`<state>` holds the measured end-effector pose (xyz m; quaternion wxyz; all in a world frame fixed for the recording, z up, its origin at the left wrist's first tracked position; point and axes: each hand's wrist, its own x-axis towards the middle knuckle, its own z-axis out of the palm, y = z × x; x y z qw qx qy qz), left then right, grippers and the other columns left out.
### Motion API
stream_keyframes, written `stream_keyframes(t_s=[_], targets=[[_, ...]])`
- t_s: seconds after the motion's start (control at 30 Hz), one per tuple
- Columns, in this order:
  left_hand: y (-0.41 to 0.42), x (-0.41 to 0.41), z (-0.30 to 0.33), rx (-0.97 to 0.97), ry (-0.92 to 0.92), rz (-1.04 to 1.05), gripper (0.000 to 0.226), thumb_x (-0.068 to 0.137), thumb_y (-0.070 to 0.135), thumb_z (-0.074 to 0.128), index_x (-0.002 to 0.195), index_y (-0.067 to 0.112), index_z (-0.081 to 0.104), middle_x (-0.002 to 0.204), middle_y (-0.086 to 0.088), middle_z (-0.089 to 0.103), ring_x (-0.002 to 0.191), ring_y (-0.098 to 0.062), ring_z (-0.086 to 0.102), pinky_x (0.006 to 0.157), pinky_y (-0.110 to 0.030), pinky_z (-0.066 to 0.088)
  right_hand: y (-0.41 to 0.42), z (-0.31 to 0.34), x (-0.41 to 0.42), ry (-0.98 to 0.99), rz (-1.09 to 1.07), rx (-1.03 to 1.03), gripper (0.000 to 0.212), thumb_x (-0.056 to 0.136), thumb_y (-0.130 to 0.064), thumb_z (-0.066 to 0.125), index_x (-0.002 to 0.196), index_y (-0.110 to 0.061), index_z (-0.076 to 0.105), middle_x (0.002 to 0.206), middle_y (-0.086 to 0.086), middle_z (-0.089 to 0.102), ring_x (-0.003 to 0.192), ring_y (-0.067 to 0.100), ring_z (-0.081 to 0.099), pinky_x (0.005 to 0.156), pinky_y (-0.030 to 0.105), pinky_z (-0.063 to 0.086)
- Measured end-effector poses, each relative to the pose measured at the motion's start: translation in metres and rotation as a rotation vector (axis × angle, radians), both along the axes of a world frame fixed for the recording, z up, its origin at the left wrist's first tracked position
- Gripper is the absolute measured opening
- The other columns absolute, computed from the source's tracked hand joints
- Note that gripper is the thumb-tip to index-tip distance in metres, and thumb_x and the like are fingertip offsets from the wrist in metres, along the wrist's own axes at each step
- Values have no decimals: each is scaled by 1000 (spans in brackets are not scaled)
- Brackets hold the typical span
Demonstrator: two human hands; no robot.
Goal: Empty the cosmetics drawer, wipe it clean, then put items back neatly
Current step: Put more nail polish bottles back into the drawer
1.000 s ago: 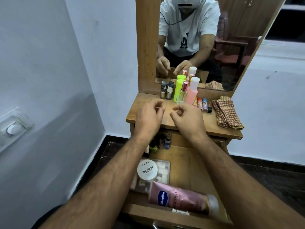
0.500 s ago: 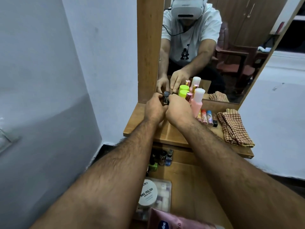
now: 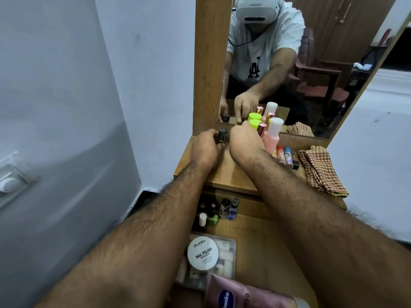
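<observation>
Left hand point(image 3: 205, 150) grips dark bottle point(image 3: 222, 135) on dresser top point(image 3: 231, 174); right hand point(image 3: 245, 143) curled just beside, contents hidden.

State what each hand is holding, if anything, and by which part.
The left hand grips a small dark bottle by its lower body, cap showing above the fingers. The right hand reaches among the tabletop bottles; whether it holds anything cannot be told.

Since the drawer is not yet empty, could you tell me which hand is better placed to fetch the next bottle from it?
Probably the right hand: it seems to hold nothing, while the left hand grips a dark bottle.
</observation>
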<state>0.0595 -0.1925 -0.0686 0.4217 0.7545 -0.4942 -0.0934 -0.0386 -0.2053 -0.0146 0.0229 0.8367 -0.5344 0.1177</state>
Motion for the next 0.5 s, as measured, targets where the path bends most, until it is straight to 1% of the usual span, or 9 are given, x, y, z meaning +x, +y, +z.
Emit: stream_keyframes(t_s=[0.03, 0.1, 0.17, 0.27, 0.33, 0.43, 0.5], targets=[[2, 2, 0, 0, -7, 3, 25, 89, 18, 68, 114, 16, 67, 112, -2, 71, 105, -21, 63, 82, -26, 43, 1, -1, 0, 28, -2, 13, 28, 94, 1, 52, 119, -2, 63, 123, 18, 53, 111, 33, 61, 86, 38, 51], [7, 5, -1, 7, -21, 1, 27, 90, 18, 69, 117, 14, 66, 115, -3, 69, 107, -21, 61, 84, -25, 41, 3, -4, 0, 75, -2, 35, 26, 93, 1, 52, 116, -1, 65, 119, 18, 60, 110, 33, 62, 85, 39, 52], [9, 7, -3, 10, -28, 4, 30, 90, 20, 69, 119, 13, 65, 117, -3, 69, 109, -21, 61, 89, -27, 44, 3, -9, 2, 87, -4, 45, 25, 93, 3, 51, 113, -2, 66, 116, 17, 62, 105, 32, 64, 82, 38, 53], [11, 9, -7, -11, -21, 21, 31, 90, 21, 69, 120, 12, 66, 117, -5, 68, 110, -21, 60, 94, -31, 47, 3, -15, 5, 57, -35, 39, 28, 94, 3, 50, 118, -2, 63, 120, 18, 53, 105, 33, 62, 84, 40, 53], [12, 8, -8, -26, -27, 32, 31, 90, 21, 68, 119, 12, 65, 117, -5, 67, 110, -22, 60, 96, -34, 49, 4, -18, 7, 28, -54, 48, 29, 94, 3, 50, 120, -3, 60, 123, 19, 50, 105, 33, 62, 82, 39, 53], [14, 7, -9, -32, -41, 31, 31, 91, 21, 67, 120, 12, 65, 117, -5, 67, 109, -22, 60, 96, -36, 49, 4, -20, 9, -22, -48, 45, 26, 95, 2, 47, 119, -6, 55, 120, 18, 55, 105, 33, 60, 73, 36, 45], [16, 6, -7, -23, -30, 24, 31, 91, 21, 67, 121, 12, 64, 117, -5, 67, 109, -22, 60, 96, -35, 49, 5, -20, 9, -31, -42, 31, 26, 95, 3, 47, 119, -6, 54, 120, 17, 54, 107, 33, 60, 71, 35, 41]])
